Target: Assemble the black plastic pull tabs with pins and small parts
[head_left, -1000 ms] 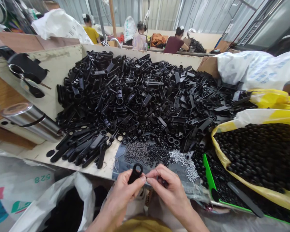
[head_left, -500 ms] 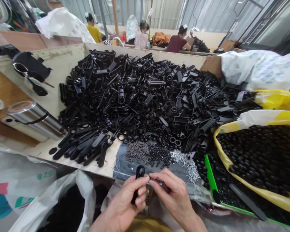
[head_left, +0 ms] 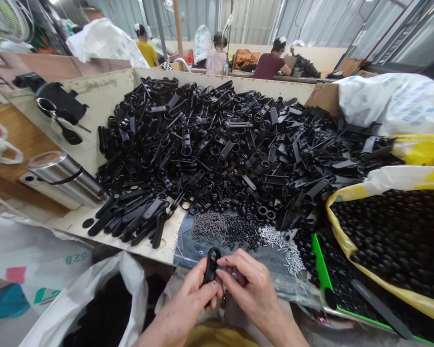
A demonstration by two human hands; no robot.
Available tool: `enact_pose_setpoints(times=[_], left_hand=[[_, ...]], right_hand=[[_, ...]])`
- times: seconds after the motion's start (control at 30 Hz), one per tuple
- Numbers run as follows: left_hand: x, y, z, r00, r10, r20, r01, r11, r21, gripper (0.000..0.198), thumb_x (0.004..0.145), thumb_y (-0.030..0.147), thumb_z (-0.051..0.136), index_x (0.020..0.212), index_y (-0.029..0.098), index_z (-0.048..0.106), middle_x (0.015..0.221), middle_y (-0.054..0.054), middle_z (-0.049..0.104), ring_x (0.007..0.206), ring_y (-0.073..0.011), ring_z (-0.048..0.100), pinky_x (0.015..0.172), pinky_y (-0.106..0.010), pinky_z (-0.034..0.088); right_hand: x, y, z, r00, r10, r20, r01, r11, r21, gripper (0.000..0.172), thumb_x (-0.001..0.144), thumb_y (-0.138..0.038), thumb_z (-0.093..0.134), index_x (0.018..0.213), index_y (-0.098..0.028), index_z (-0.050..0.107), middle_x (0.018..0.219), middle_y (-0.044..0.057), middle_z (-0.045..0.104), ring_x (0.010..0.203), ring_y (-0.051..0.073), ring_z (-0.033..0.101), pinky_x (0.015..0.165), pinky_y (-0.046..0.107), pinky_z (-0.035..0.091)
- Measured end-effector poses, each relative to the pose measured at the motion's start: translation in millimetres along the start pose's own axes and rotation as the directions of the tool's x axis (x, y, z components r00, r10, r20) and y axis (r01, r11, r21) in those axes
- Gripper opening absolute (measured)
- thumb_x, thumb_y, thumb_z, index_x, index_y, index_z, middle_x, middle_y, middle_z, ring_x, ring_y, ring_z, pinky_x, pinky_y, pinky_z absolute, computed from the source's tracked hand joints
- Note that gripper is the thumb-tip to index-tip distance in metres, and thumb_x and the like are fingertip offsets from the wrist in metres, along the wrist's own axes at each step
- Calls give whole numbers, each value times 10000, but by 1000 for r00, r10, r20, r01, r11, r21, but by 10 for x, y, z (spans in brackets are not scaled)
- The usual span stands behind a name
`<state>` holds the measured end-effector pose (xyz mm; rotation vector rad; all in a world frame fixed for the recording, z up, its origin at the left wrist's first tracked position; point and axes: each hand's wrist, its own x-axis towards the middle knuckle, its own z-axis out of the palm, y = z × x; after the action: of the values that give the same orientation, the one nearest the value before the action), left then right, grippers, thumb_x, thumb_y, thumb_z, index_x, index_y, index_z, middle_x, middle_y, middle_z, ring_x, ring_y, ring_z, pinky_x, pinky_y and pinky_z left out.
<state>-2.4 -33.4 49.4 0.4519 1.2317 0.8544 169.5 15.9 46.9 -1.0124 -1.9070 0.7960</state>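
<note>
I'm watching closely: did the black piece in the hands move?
Yes: the piece turned in the left hand, ring no longer facing us, staying just below the grey bits.

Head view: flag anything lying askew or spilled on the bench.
The steel flask lies on its side at the left of the bench, resting on a phone. Silver pins lie strewn loose over the dark sheet, beyond the black part in the left hand.

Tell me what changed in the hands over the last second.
The left hand turned the black part from ring-face-on to nearly edge-on. The right hand stayed at it, the left hand kept its grip, and the pile of parts lay unmoved.
</note>
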Motion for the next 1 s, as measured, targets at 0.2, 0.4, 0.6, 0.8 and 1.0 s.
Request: enact_pose_setpoints(times=[0.2,0.4,0.6,0.8,1.0], left_hand=[[61,-57,-34,996,91,-23,-86,981,174,703,841,389,717,1491,205,520,937,-40,715,814,-188,620,804,-299,476],[52,45,-34,962,273,-31,-241,894,379,470,809,335,722,1269,240,713,855,-50,734,825,-248,649,729,-307,503],[51,-1,-53,931,342,-123,-246,841,481,435,801,326,718,1228,245,743,667,-16,678,780,-263,661,692,-311,510],[129,-61,-91,939,337,-66,-282,867,411,382,853,405,708,1190,228,746,694,0,658,716,-211,606,665,-284,490],[233,-160,-146,952,280,-124,-234,926,296,481,847,475,726,1242,201,709,912,-55,726,790,-201,627,738,-295,526]], right_hand=[[27,-40,24,997,72,-2,-72,997,-2,79,949,-188,668,955,-208,744,770,3,649,636,145,604,582,236,464],[23,-115,54,987,162,-18,-162,986,-29,159,961,-199,641,815,-218,700,720,-18,599,602,134,568,552,222,420],[-54,-147,153,987,156,-37,-158,985,-68,261,1022,-257,580,772,-226,652,710,-10,616,589,141,593,553,229,424],[-113,-114,104,998,26,56,-11,966,-256,258,1080,-247,472,1031,-219,723,787,29,709,641,165,685,588,250,461],[-132,-194,-49,968,13,252,93,909,-407,335,1075,-273,459,1357,-258,640,942,58,745,779,208,736,653,286,511]])
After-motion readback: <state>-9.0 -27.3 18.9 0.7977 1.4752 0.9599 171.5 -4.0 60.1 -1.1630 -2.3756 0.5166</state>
